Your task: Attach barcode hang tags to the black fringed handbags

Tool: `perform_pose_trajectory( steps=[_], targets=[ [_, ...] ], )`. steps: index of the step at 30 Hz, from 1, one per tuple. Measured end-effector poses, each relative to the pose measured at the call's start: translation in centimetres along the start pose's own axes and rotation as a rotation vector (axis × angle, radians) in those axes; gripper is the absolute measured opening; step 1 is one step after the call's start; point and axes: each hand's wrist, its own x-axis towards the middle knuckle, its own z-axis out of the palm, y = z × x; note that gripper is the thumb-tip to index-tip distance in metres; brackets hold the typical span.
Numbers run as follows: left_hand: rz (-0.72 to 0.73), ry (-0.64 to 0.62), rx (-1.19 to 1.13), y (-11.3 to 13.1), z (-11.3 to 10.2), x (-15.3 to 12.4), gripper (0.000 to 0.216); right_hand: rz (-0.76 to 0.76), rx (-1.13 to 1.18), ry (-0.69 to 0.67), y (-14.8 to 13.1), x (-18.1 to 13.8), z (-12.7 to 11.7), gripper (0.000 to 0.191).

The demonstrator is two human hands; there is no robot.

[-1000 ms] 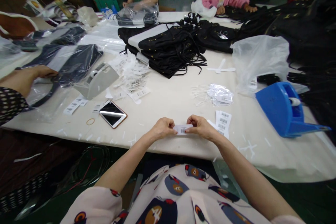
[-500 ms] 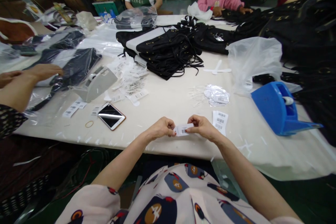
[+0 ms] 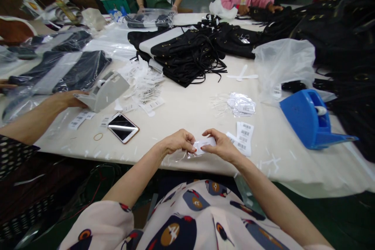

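Observation:
Just above the table's front edge, my left hand pinches a small white tag at its left end. A bit of clear plastic shows under those fingers. My right hand has thumb and fingers curved around the tag's right end. Close beside my right hand lie white barcode labels. A pile of white tags with strings rests farther up the table.
To the right stands a blue tape dispenser beside a clear plastic bag. Black garments are heaped at the back. On the left are a phone, a grey tape dispenser and a co-worker's hand touching it.
The tag has tilted between my hands, and clear plastic now shows below my left fingers. More of the barcode labels show beside my right hand. The co-worker's hand has moved to the grey dispenser.

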Motion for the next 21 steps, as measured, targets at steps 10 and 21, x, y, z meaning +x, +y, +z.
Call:
perform_pose_trajectory(
  steps=[10,21],
  targets=[
    [0.015,0.011,0.011,-0.7,-0.2,0.6,0.017,-0.024,-0.123,0.018,0.4,-0.3,0.0,0.06],
    [0.023,0.089,-0.029,-0.3,0.8,0.6,0.02,0.091,0.375,0.205,1.4,-1.2,-0.2,0.031]
  ],
)
